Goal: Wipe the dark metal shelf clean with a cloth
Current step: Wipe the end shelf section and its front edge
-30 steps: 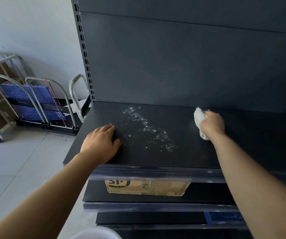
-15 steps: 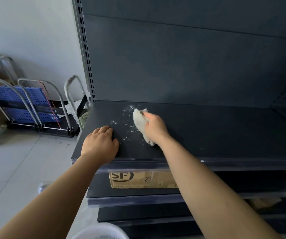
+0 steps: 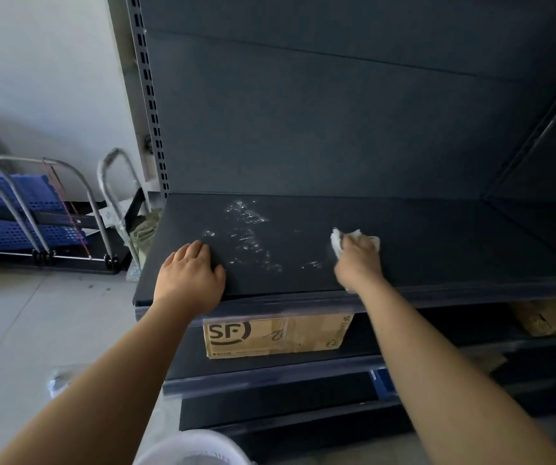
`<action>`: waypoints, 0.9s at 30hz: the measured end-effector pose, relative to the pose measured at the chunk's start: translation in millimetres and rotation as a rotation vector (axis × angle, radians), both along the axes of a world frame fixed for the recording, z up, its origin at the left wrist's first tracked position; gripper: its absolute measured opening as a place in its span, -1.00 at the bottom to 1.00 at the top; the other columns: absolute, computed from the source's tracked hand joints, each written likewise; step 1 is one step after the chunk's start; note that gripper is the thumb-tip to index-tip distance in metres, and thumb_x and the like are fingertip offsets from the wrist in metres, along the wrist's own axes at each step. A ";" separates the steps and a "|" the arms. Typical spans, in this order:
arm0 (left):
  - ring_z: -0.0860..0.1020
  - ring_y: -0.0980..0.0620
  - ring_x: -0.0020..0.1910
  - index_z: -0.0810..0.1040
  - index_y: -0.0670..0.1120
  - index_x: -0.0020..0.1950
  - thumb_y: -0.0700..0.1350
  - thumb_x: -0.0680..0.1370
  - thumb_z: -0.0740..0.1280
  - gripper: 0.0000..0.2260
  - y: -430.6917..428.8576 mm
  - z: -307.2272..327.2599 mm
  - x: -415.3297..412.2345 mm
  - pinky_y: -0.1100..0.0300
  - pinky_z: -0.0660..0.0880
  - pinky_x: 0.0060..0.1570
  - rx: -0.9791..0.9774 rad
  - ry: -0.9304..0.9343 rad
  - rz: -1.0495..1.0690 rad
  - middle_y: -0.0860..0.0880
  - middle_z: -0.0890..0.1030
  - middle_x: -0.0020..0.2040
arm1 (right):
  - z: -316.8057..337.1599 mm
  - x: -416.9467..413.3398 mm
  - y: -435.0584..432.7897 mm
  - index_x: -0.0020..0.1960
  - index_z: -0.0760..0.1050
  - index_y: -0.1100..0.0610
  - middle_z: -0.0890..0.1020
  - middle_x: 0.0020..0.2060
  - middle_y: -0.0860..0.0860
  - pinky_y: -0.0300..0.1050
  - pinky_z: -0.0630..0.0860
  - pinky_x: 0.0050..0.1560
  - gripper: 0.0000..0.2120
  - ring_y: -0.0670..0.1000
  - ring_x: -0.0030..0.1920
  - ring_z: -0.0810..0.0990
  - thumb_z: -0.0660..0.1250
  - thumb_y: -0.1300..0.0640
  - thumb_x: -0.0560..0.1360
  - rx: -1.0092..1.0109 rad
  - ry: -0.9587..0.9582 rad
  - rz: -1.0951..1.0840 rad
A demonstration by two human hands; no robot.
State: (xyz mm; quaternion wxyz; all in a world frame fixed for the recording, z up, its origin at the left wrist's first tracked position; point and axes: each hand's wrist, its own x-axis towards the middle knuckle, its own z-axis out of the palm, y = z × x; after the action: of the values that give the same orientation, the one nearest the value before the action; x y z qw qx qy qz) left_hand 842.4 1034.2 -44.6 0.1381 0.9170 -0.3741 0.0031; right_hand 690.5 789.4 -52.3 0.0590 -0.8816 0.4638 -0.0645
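Dark metal shelf (image 3: 420,250), the flat top board of a dark grey store rack, spans the middle of the view from its left corner out past the right edge, with a plain dark back panel (image 3: 337,122) rising behind it. At far left, on the pale tiled floor (image 3: 35,330), folded trolleys with silver tube handles and blue perforated decks (image 3: 18,209) lean near the white wall. A slotted grey upright post (image 3: 149,95) marks the rack's left side. The left hand (image 3: 189,276) lies palm down on the shelf's front left part, fingers together and flat, thumb out to the side, holding nothing. Just right of it, a patch of whitish wet streaks (image 3: 249,236) runs diagonally across the board from the back toward the front. Right of the streaks, the right hand (image 3: 358,263) presses a crumpled white cloth (image 3: 338,241) onto the shelf, fingers curled down over it, with cloth showing at both sides of the knuckles. Below the shelf's front lip, on the next board down, sits a brown cardboard box printed "SF" (image 3: 276,333); another cardboard box (image 3: 551,317) shows at far right. A white round rim, perhaps a bucket (image 3: 192,448), peeks in at the bottom edge.
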 end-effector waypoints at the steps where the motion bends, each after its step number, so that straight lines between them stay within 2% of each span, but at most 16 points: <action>1: 0.30 -0.09 0.40 0.38 -0.16 0.33 0.04 0.58 0.09 -0.59 0.4 -1.1 -0.8 0.05 0.19 0.40 -0.006 -0.004 0.001 -0.11 0.40 0.39 | 1.8 10.2 14.1 0.27 0.38 0.11 0.44 0.16 0.18 -0.09 0.31 0.12 -0.44 0.18 0.17 0.36 0.16 0.22 0.26 -0.020 0.009 0.040; 4: 0.29 -0.09 0.42 0.37 -0.16 0.34 0.04 0.59 0.09 -0.59 -0.2 -1.4 -1.6 0.05 0.18 0.41 -0.006 -0.009 0.000 -0.11 0.39 0.40 | 4.4 42.0 60.2 0.31 0.38 0.12 0.43 0.19 0.18 -0.03 0.28 0.26 -0.41 0.16 0.18 0.33 0.17 0.25 0.27 -0.016 -0.076 0.188; 7: 0.28 -0.10 0.42 0.37 -0.16 0.34 0.03 0.59 0.10 -0.60 -0.8 0.1 0.2 0.04 0.18 0.41 -0.003 0.013 0.012 -0.11 0.38 0.41 | 12.8 62.1 94.6 0.43 0.29 0.13 0.31 0.37 0.14 -0.09 0.32 0.32 -0.40 0.15 0.32 0.30 0.20 0.35 0.39 0.225 -0.229 0.320; 9: 0.32 -0.13 0.39 0.40 -0.17 0.28 0.00 0.59 0.10 -0.64 -0.4 2.7 2.3 0.01 0.22 0.38 -0.017 0.009 0.042 -0.13 0.42 0.37 | 21.3 61.8 101.5 0.45 0.29 0.07 0.29 0.40 0.06 -0.19 0.45 0.10 -0.42 0.12 0.32 0.37 0.12 0.40 0.47 0.438 -0.419 0.311; 10: 0.34 -0.14 0.37 0.42 -0.17 0.24 -0.01 0.59 0.10 -0.66 -0.1 4.3 3.6 -0.01 0.24 0.36 -0.028 -0.010 0.060 -0.14 0.44 0.34 | 27.1 57.3 98.1 0.44 0.32 0.06 0.31 0.40 0.05 -0.32 0.42 0.02 -0.43 0.09 0.28 0.41 0.09 0.41 0.48 0.471 -0.521 0.281; 12: 0.36 -0.16 0.34 0.44 -0.18 0.21 -0.03 0.58 0.10 -0.68 1.1 6.8 6.0 -0.03 0.25 0.34 -0.037 -0.052 0.096 -0.15 0.47 0.30 | 37.1 39.6 73.8 0.39 0.39 0.07 0.35 0.39 0.08 -0.61 0.31 -0.10 -0.45 0.02 0.17 0.46 0.09 0.43 0.47 0.413 -0.678 0.221; 13: 0.37 -0.17 0.33 0.45 -0.19 0.19 -0.04 0.58 0.11 -0.69 1.9 6.9 6.8 -0.04 0.25 0.34 -0.035 -0.058 0.113 -0.16 0.48 0.28 | 42.4 28.1 55.0 0.38 0.41 0.07 0.35 0.40 0.08 -0.61 0.32 -0.11 -0.44 0.02 0.18 0.46 0.08 0.44 0.47 0.380 -0.717 0.178; 16: 0.41 -0.19 0.26 0.46 -0.17 0.07 -0.03 0.57 0.11 -0.74 3.0 3.5 7.5 -0.05 0.32 0.28 -0.008 -0.026 0.128 -0.16 0.51 0.21 | 45.5 -11.7 -17.8 0.38 0.40 0.05 0.32 0.43 0.10 -0.21 0.38 0.29 -0.46 0.12 0.36 0.40 0.10 0.39 0.47 0.246 -0.636 0.032; 17: 0.42 -0.19 0.25 0.47 -0.16 0.07 -0.02 0.57 0.12 -0.74 1.8 2.9 7.7 -0.05 0.33 0.26 0.000 -0.015 0.120 -0.16 0.52 0.20 | 40.9 -24.3 -42.5 0.33 0.43 0.07 0.38 0.38 0.15 -0.13 0.43 0.25 -0.56 0.15 0.30 0.47 0.12 0.30 0.50 0.207 -0.567 -0.041; 18: 0.42 -0.19 0.26 0.48 -0.16 0.09 -0.02 0.58 0.12 -0.73 0.1 3.0 7.7 -0.04 0.34 0.25 0.004 -0.004 0.112 -0.15 0.51 0.22 | 34.1 -35.3 -65.0 0.24 0.47 0.11 0.45 0.30 0.19 -0.10 0.55 0.10 -0.67 0.19 0.14 0.57 0.11 0.18 0.53 0.175 -0.487 -0.092; 19: 0.41 -0.18 0.27 0.48 -0.15 0.13 -0.02 0.58 0.12 -0.72 -1.9 3.5 7.8 -0.04 0.34 0.25 0.008 0.005 0.108 -0.14 0.50 0.25 | 29.0 -42.2 -77.8 0.14 0.49 0.16 0.51 0.19 0.22 -0.11 0.62 -0.15 -0.70 0.20 -0.05 0.63 0.08 0.09 0.55 0.163 -0.402 -0.125; 20: 0.41 -0.18 0.28 0.48 -0.15 0.17 -0.01 0.59 0.12 -0.71 -3.8 4.2 8.2 -0.03 0.35 0.25 0.010 0.011 0.109 -0.13 0.49 0.27 | 23.6 -44.5 -84.5 0.06 0.49 0.22 0.52 0.11 0.24 -0.17 0.59 -0.34 -0.68 0.20 -0.19 0.63 0.05 0.05 0.56 0.128 -0.279 -0.122; 21: 0.41 -0.18 0.29 0.49 -0.14 0.18 -0.01 0.59 0.12 -0.70 -5.4 4.4 9.2 -0.03 0.36 0.25 0.009 0.015 0.115 -0.13 0.49 0.29 | 18.7 -41.4 -87.8 0.06 0.49 0.24 0.52 0.07 0.26 -0.16 0.56 -0.34 -0.72 0.22 -0.17 0.61 0.09 0.10 0.55 0.097 -0.204 -0.109; 22: 0.41 -0.19 0.28 0.49 -0.15 0.18 -0.01 0.59 0.12 -0.69 -6.6 4.2 10.6 -0.04 0.38 0.24 0.008 0.016 0.123 -0.13 0.49 0.29 | 14.0 -33.4 -88.1 0.14 0.46 0.22 0.51 0.07 0.25 -0.13 0.53 -0.23 -0.75 0.23 -0.04 0.56 0.16 0.23 0.49 0.095 -0.165 -0.063; 24: 0.43 -0.19 0.26 0.50 -0.14 0.17 0.00 0.58 0.12 -0.69 -7.6 2.8 13.0 -0.05 0.42 0.22 0.009 0.016 0.138 -0.13 0.50 0.28 | 8.7 -7.6 -73.8 0.27 0.39 0.14 0.51 0.08 0.18 -0.13 0.41 -0.10 -0.46 0.20 0.13 0.41 0.20 0.41 0.31 0.001 -0.107 0.076; 27: 0.45 -0.19 0.24 0.51 -0.11 0.18 0.02 0.58 0.12 -0.68 -8.9 2.5 13.0 -0.05 0.44 0.20 0.004 0.001 0.149 -0.12 0.51 0.27 | -1.7 38.3 -43.5 0.26 0.43 0.07 0.53 0.07 0.11 -0.24 0.31 0.06 -0.42 0.13 0.16 0.39 0.16 0.36 0.27 -0.029 -0.143 0.196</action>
State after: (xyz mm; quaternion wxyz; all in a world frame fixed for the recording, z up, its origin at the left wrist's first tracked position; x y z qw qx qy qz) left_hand 855.4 1025.3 -42.1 0.1360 0.9425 -0.3050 0.0123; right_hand 728.8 746.0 -54.0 0.0853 -0.9167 0.3689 -0.1276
